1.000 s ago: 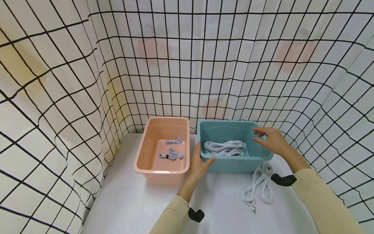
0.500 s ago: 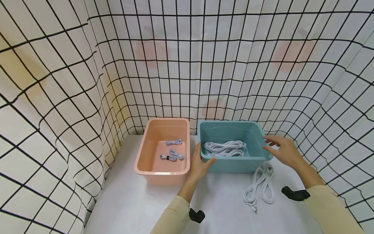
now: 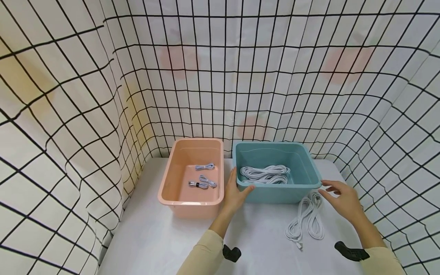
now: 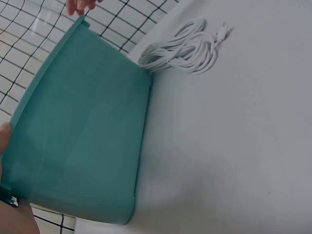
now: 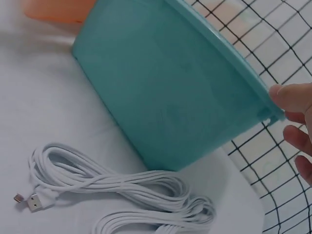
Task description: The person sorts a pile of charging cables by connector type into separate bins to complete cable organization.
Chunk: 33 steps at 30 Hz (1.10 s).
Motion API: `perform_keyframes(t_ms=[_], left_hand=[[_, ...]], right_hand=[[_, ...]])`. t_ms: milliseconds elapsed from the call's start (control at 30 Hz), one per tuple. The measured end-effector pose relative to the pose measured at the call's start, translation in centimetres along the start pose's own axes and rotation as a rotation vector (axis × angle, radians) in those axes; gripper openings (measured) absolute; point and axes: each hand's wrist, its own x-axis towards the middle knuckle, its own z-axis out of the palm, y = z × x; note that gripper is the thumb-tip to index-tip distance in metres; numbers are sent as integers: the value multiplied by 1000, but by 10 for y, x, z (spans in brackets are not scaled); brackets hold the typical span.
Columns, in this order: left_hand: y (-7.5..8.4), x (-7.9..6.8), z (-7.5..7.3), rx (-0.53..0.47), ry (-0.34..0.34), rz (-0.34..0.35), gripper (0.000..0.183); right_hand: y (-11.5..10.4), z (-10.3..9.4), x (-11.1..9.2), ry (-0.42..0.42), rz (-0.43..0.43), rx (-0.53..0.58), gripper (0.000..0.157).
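A teal bin (image 3: 275, 194) stands upright on the white table, with coiled white cables (image 3: 264, 172) inside it. My left hand (image 3: 234, 196) holds its front left corner, thumb on the front wall and fingers along the left side. At the front right corner, my right hand (image 3: 345, 200) has its fingers loosely bent and holds nothing; the thumb tip (image 5: 279, 93) is right at the rim. Coiled white USB cables (image 5: 112, 180) lie on the table by the bin's front right corner, below the right hand.
To the left stands a peach bin (image 3: 192, 203) with short tied cables (image 3: 204, 166) inside, one bundle having a black strap. Black grid netting (image 3: 227, 91) over white, faintly patterned fabric surrounds the table (image 3: 144, 229) at the back and both sides.
My right hand has drawn back from over the teal bin, down along its right side to the front right corner. The left hand has stayed at its corner.
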Motion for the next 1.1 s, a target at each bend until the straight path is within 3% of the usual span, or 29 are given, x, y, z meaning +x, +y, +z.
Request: perform_keyframes(t_ms=[467, 633, 800, 900, 1100], left_hand=[[-2, 0, -2, -20, -15, -2, 99], [-2, 2, -1, -24, -7, 29, 98], [-3, 2, -1, -24, -6, 28, 98], [-3, 2, -2, -22, -8, 19, 98], [-5, 4, 0, -42, -17, 45, 98]], right_hand=[[30, 31, -55, 45, 149, 20, 38], [39, 63, -85, 83, 288, 31, 43], [47, 102, -118, -10, 414, -87, 67], [49, 116, -124, -27, 405, -173, 76], [43, 112, -122, -53, 486, -133, 70]])
